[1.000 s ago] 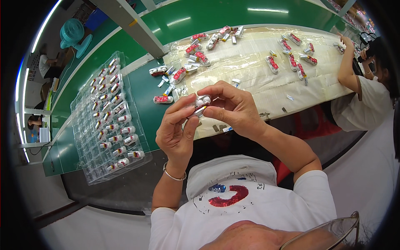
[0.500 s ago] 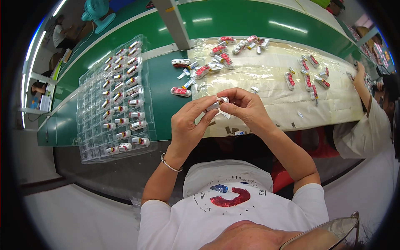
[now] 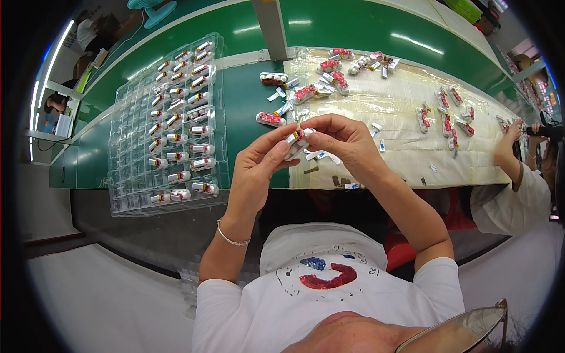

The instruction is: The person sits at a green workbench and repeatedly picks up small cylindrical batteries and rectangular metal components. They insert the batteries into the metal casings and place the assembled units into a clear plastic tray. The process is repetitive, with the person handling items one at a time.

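Over the front edge of the bench, my left hand (image 3: 257,160) and my right hand (image 3: 346,146) meet with bent fingers. Between their thumbs and fingers they pinch a small rounded white piece (image 3: 296,147) with a red and gold band; my fingers partly cover it. Just beyond my left hand lies a red-and-white piece (image 3: 271,119), with small white-and-blue slips (image 3: 283,110) beside it. More slips (image 3: 321,155) lie under my right hand. To the left, a clear plastic tray (image 3: 125,132) holds many similar white pieces in its right-hand columns.
A pile of red-and-white pieces (image 3: 336,81) lies on the film-covered cream mat (image 3: 376,167), with another cluster (image 3: 445,123) farther right. A metal post (image 3: 272,29) rises at the bench's back. At far right a co-worker's hand (image 3: 511,138) reaches over the bench.
The piece between my hands has turned, and its red and gold band now faces up. The view has shifted slightly, so the bench things appear farther right. The co-worker's hand has moved.
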The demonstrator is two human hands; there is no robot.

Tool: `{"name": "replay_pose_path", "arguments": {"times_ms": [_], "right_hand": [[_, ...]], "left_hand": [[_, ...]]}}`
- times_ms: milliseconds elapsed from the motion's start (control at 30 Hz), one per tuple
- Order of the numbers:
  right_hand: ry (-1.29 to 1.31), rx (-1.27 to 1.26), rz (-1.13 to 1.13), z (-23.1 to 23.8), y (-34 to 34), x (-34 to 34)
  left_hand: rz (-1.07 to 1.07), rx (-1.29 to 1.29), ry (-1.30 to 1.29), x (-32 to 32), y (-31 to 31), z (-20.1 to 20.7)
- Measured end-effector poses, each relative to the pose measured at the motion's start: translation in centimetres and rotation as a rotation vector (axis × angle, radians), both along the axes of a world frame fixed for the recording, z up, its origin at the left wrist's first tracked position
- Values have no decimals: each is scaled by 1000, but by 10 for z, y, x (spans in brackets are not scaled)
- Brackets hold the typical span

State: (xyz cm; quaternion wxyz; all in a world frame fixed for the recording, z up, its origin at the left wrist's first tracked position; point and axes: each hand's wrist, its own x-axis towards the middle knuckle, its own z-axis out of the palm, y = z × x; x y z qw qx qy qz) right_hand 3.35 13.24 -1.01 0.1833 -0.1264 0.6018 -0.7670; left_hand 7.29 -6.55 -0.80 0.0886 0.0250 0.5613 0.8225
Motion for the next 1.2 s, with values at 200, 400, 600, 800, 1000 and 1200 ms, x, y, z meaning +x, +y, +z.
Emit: {"name": "replay_pose_path", "arguments": {"times_ms": [200, 400, 600, 800, 1000, 1200], "right_hand": [[-84, -42, -12, 0, 2, 0], [-74, -53, -23, 4, 6, 0], [114, -93, -44, 9, 10, 6], [290, -255, -41, 4, 14, 14], [435, -280, -37, 6, 18, 20], [395, -295, -92, 7, 15, 27]], "left_hand": [[13, 82, -47, -3, 0, -4], [95, -49, 13, -6, 7, -2], [202, -303, 433, 5, 21, 5], [291, -485, 719, 7, 30, 13], [303, -590, 916, 9, 33, 19], [312, -612, 966, 9, 35, 21]]}}
